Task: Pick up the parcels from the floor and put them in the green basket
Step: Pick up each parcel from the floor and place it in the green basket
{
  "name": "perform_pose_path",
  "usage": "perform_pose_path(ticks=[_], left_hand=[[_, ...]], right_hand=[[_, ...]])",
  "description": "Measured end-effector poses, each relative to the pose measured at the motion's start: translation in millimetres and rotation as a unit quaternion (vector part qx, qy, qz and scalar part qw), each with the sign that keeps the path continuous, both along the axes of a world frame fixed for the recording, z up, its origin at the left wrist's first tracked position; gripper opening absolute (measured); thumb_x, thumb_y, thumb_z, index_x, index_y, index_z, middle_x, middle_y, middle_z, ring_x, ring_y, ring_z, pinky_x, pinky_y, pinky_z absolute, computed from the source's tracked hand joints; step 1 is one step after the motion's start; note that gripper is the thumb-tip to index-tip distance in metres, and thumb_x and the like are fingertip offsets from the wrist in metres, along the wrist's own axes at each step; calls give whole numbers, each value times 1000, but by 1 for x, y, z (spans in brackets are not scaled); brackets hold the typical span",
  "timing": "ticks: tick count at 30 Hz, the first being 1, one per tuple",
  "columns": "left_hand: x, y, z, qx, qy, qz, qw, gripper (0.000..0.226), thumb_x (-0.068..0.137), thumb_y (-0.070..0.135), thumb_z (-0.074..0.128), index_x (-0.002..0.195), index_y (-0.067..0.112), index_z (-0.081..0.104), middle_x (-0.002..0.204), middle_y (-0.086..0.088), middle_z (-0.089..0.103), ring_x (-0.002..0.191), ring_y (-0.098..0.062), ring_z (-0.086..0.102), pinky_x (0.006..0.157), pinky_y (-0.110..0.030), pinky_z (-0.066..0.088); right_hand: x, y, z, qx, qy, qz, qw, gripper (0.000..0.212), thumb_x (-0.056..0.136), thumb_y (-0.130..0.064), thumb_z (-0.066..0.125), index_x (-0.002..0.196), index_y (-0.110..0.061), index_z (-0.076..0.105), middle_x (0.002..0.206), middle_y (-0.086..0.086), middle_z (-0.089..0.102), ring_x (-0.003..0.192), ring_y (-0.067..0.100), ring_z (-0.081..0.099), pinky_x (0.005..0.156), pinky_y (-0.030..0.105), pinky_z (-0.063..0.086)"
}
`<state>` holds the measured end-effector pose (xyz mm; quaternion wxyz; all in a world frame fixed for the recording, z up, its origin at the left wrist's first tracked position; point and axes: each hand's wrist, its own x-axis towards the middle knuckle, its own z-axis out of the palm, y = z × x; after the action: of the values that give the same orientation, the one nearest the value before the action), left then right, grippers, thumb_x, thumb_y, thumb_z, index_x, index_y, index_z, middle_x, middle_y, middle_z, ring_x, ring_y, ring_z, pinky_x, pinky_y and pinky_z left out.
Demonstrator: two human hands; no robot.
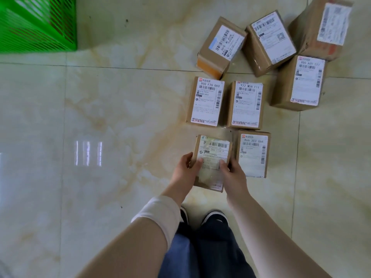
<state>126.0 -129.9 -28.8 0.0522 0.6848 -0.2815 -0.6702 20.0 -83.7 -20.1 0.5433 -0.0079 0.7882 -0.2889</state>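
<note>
Cardboard parcel (212,157) is gripped at its sides by left hand (185,171) and right hand (233,175), while seven more wait on the floor (110,117), well apart from the green basket (38,25).

Head-worn view, steeply down onto the floor (112,121)
</note>
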Motion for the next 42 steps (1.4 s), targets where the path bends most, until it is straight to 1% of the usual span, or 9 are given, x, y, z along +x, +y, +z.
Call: perform_pose_path(ticks=[3,7,9,11,15,20,27,38,42], left_hand=[[10,8,63,3,-6,21,1000,43,90,21,56,129,7,44,119,-10,60,75,-7,59,47,-11,50],[30,10,155,28,3,60,998,45,89,19,57,129,3,43,123,-18,58,87,-22,62,63,-27,56],[43,6,194,30,10,80,996,43,88,18,58,126,2,44,118,-18,60,88,-25,61,65,-28,56],[58,0,228,16,23,98,995,34,88,18,58,117,4,48,106,-13,62,78,-19,62,58,-23,55],[89,-18,277,-15,49,145,988,18,88,18,59,99,11,46,92,-7,62,70,-16,61,60,-31,55],[142,-47,315,-55,83,180,979,21,88,22,58,101,13,45,88,-1,64,71,-14,63,56,-25,56],[252,-99,343,-72,106,212,969,22,89,21,58,102,11,44,84,2,63,67,-10,61,47,-17,52],[353,-220,375,-94,79,205,971,23,88,24,58,103,13,45,85,-1,63,68,-11,60,50,-16,53],[372,-280,381,-103,64,213,970,24,89,22,58,106,11,44,84,-1,62,67,-10,58,49,-13,51]], right_hand=[[8,9,63,-10,-7,-2,1000,33,93,-18,51,126,-19,56,116,2,65,105,23,63,93,42,52],[23,7,156,-17,-19,17,1000,29,94,-18,50,121,-20,60,112,0,67,99,21,65,81,33,55],[32,0,198,-16,-24,30,999,26,94,-20,51,118,-23,60,108,-2,67,95,18,65,73,28,55],[42,-12,236,-26,-29,49,998,23,93,-22,52,114,-27,60,102,-6,67,89,11,65,66,23,53],[70,-37,286,-50,-18,94,994,23,94,-27,51,115,-27,59,103,-5,65,81,3,61,55,16,48],[123,-73,320,-84,-3,124,989,25,94,-28,50,117,-25,60,108,-4,66,85,3,61,60,18,48],[229,-129,346,-91,19,157,983,26,93,-30,52,117,-25,60,99,-8,66,78,-1,60,47,8,45],[328,-253,373,-111,32,182,977,26,92,-28,54,115,-21,61,107,1,68,83,13,64,68,23,54],[348,-311,379,-130,6,160,979,24,92,-23,55,115,-19,61,98,-2,65,74,0,59,47,3,44]])
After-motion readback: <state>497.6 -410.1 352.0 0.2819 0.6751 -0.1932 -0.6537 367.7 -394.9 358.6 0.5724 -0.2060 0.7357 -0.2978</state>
